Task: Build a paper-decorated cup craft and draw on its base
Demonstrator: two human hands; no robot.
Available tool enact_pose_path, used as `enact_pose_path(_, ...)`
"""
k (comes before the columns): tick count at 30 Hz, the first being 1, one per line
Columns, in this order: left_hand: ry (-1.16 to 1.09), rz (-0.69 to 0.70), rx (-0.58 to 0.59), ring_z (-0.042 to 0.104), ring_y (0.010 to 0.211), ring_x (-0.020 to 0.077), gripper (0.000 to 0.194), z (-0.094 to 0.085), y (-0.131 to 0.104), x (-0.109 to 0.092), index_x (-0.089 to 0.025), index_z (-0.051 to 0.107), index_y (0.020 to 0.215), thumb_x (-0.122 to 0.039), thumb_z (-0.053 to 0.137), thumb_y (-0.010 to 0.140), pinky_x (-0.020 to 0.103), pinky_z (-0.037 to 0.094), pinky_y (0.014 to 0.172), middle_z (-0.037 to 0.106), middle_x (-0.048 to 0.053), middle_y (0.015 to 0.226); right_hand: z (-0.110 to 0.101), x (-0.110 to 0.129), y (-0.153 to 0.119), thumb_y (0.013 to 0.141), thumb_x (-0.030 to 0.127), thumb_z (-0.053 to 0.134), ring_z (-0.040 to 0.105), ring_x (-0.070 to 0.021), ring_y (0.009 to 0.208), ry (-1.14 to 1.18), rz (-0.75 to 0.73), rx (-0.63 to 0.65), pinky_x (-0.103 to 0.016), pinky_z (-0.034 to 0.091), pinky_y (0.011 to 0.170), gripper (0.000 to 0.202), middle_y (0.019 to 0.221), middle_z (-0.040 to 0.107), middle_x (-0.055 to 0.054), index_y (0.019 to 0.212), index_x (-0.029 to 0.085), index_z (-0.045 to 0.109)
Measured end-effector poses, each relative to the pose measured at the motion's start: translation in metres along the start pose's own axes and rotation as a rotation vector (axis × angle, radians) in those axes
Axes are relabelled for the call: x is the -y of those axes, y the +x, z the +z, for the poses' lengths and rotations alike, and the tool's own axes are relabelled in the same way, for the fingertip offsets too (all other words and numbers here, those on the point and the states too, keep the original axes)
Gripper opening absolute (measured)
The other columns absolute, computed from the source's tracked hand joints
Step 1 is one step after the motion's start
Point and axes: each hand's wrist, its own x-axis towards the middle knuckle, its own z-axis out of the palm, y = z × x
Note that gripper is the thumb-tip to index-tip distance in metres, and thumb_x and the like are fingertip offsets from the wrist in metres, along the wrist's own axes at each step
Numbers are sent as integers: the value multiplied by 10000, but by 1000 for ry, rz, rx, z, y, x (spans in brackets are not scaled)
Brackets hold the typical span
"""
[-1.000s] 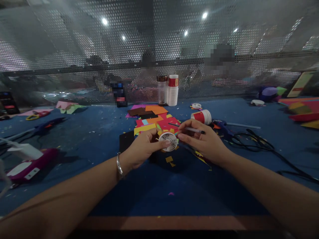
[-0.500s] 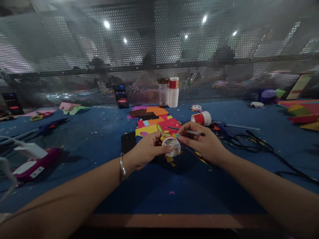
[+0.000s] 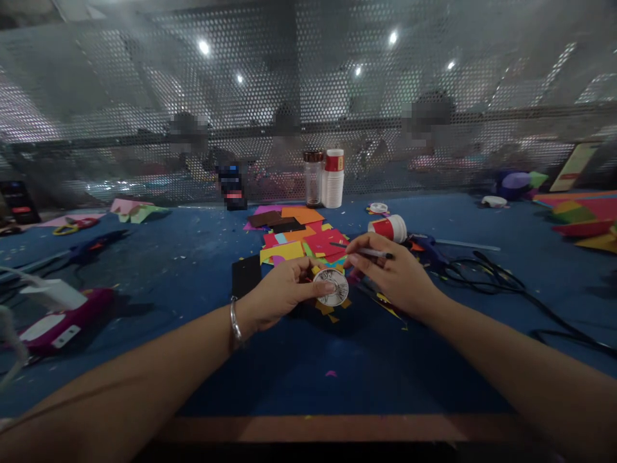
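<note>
Pinched in my left hand [image 3: 284,289], thumb across its face, is a round white disc [image 3: 340,287] with black lines drawn on it. Yellow paper bits [image 3: 332,310] stick out around its edge. My right hand [image 3: 393,273] is closed on a slim pen [image 3: 373,253], held just above and right of the disc with its dark tip pointing left, away from the disc's face. Behind both hands lie coloured paper sheets [image 3: 325,243]. A black phone-like slab [image 3: 245,275] lies beside my left wrist.
A red-and-white paper cup [image 3: 388,228] lies on its side. Further back stand a clear bottle [image 3: 313,180] and a cup stack [image 3: 333,183]. Glue guns [image 3: 429,247] and cables [image 3: 506,283] lie right and left. A purple power strip [image 3: 67,321] sits left.
My view has shifted slightly. The disc has tilted so its drawn face shows more fully, and my right hand with the pen has drawn a little away from its edge.
</note>
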Motion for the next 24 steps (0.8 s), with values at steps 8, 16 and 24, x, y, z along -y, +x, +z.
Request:
enact_pose_path(8,536,154,67,664,932,238,499,-2,-6,-1,-205,632,1195,-370,776,746,389,520,830,700,85,1034,-3,-3,-3,938,398,583,673,-166,746,1,-16,-41,-357,564,756,187,823,703,-28,956,216,622)
enact_pose_path(16,980,287,86,573,1083,314,598,-6,-13,-13,-220,662,1184,-544,795,699,462,462,931,639,109,1142,-6,16,-7,938,534,553,633,-140,586,-28,-75,-127,-290,535,560,459,685,694,-45,655,197,686)
enact_pose_path(24,937,293,101,591,945,278,566,0,-11,0,-187,694,1034,-523,857,609,386,476,786,652,89,1012,-5,20,-15,912,410,553,490,-91,390,27,5,37,-233,347,372,386,466,587,1,616,190,669)
